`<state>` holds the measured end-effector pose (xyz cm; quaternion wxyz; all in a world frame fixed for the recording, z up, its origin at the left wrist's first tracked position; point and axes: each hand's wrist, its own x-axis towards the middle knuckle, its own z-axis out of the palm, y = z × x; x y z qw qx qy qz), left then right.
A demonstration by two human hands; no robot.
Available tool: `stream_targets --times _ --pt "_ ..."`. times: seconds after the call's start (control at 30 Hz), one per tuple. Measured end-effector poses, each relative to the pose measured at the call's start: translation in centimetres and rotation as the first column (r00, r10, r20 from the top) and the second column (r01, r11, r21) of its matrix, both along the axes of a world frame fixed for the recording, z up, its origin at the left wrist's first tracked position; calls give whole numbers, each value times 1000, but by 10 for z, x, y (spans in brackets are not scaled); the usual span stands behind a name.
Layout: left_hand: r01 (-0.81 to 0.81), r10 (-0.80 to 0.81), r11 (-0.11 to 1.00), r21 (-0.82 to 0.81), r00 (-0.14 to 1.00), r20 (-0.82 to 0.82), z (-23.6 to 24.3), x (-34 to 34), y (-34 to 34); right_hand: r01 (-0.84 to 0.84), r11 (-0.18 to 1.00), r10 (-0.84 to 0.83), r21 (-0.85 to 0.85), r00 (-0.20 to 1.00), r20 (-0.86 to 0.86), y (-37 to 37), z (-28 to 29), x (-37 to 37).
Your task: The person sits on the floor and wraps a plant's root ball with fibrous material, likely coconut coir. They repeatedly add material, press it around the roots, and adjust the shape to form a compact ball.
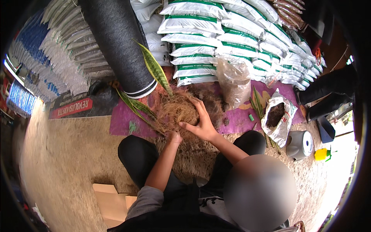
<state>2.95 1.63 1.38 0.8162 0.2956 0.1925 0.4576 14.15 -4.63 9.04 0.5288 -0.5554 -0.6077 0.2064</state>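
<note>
At far left, a black-and-red printed banner (pixel 77 110) lies on the floor. Next, a thick upright roll of black woven mesh (pixel 116 42) stands close to the plant; a long green leaf with yellow edges (pixel 154 67) rises just beside it, and narrower green-and-yellow leaves (pixel 133 102) splay low. If the plant were tilted left, the tall leaf could crease against the roll.

In the centre, over a purple sheet (pixel 121 125), is a shaggy ball of light-brown fibre (pixel 178 110) at the leaves' base. The left hand (pixel 174 136) is at its near side, fingers hidden, so their spread cannot be told. The right hand (pixel 200 123) cups its right side, fingers spread and thumb across the front. Squeezing unevenly could make the loose strands slip apart and the leaves lean.

Further right are a clear plastic bag of brownish material (pixel 234 83) and an open white sack of dark, soil-like matter (pixel 284 129), which might spill if knocked by a passing foot; another person's dark-trousered legs (pixel 328 92) are nearby.
</note>
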Motion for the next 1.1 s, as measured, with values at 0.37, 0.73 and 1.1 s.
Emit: stream_targets --times 0.37,0.73,1.1 --pt "50 -73 947 -317 995 -61 16 9 9 422 788 -585 449 742 328 -11 38 30" --pt "-5 -37 978 -211 979 -199 24 22 -13 63 995 -85 71 927 365 -13 26 20" --pt "-56 47 990 -128 996 -73 -13 16 2 175 977 -194 124 967 163 -6 4 10"
